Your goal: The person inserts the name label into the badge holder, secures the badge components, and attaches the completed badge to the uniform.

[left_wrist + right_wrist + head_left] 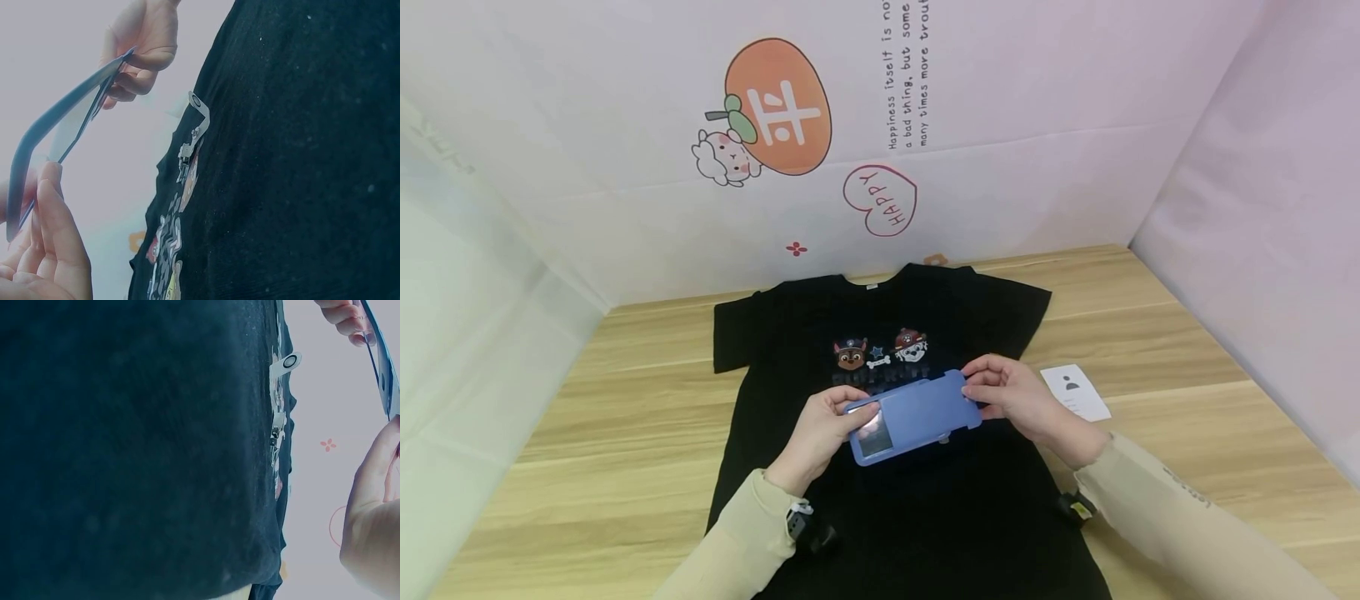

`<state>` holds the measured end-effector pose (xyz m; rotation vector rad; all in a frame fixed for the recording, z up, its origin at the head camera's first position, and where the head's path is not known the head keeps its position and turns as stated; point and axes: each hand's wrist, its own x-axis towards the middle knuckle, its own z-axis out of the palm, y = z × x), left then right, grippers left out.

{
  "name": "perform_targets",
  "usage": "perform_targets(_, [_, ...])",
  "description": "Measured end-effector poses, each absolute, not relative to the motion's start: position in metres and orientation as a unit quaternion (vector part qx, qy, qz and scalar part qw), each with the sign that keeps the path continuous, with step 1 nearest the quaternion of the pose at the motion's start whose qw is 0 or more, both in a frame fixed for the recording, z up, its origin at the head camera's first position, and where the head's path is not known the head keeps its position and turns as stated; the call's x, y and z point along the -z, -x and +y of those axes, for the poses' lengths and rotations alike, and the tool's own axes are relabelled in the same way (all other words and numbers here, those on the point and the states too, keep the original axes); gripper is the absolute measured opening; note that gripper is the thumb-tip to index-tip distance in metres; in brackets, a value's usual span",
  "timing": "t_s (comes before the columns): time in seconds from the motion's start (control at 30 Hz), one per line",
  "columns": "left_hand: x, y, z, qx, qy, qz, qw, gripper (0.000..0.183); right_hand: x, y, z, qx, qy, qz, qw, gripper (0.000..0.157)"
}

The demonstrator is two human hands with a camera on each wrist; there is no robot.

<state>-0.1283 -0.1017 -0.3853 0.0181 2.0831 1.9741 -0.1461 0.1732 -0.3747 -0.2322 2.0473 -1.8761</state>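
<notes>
The left hand point(826, 423) pinched one end of a blue card holder point(923, 412); the right hand point(1017, 395) pinched the other. A black T-shirt point(910, 525) lay beneath.

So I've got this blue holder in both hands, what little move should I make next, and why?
I'd probably let the right grip release the blue holder and reach for the white card: it lies on the table, right of the black shirt and close to that arm, while the left grip holds the holder's other end and could likely steady it alone.
</notes>
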Motion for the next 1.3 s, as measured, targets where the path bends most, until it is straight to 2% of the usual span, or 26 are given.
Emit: perform_targets(1.3, [0.3863,0.1269,-0.1030,-0.694,-0.010,0.708,0.129,0.016,0.3721,0.1442,0.1825,0.656,0.085,0.731,0.169,0.017])
